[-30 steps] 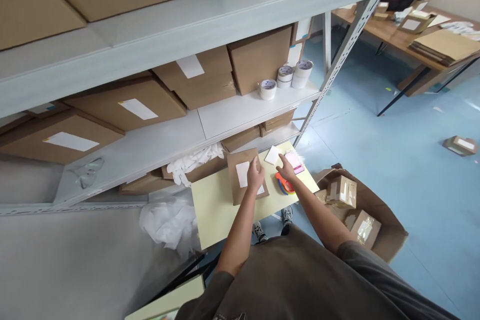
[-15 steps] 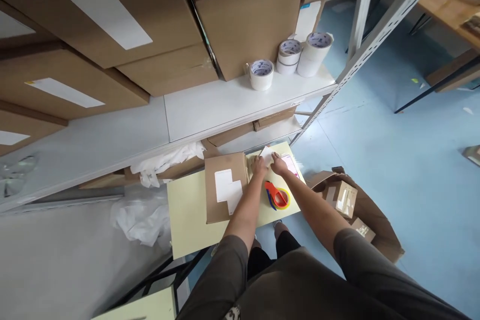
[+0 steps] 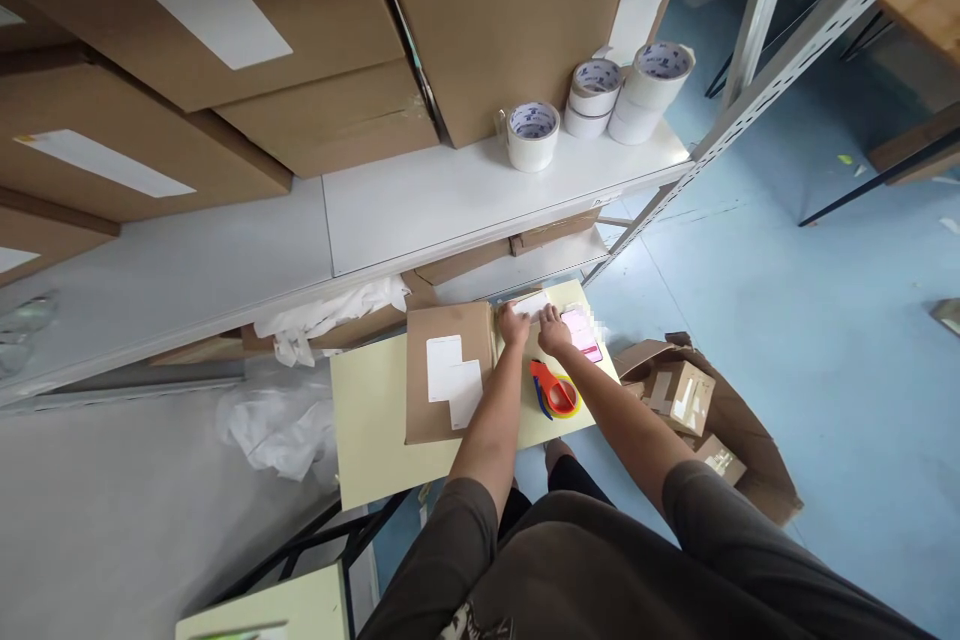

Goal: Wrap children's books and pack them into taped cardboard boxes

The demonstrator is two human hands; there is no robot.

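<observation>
My left hand [image 3: 514,325] and my right hand [image 3: 553,328] meet at the far edge of a small pale-yellow table [image 3: 371,420], both pinching a white slip of paper [image 3: 531,304] that lies there. To the left of my left hand lies a flat brown cardboard box [image 3: 442,420] with two white labels [image 3: 453,392] on its top. Just under my right wrist sits a red and yellow tape dispenser [image 3: 556,392]. A pink pad [image 3: 582,331] lies right of my right hand.
A grey metal shelf [image 3: 390,210] above the table holds big brown boxes [image 3: 495,10] and three white tape rolls [image 3: 592,100]. White crumpled wrap [image 3: 281,425] lies left of the table. An open carton [image 3: 750,460] with small parcels stands on the blue floor to the right.
My left hand left the brown box's label and joined my right hand at the white slip. The view dropped closer to the shelf; the two hands shifted slightly on the slip.
</observation>
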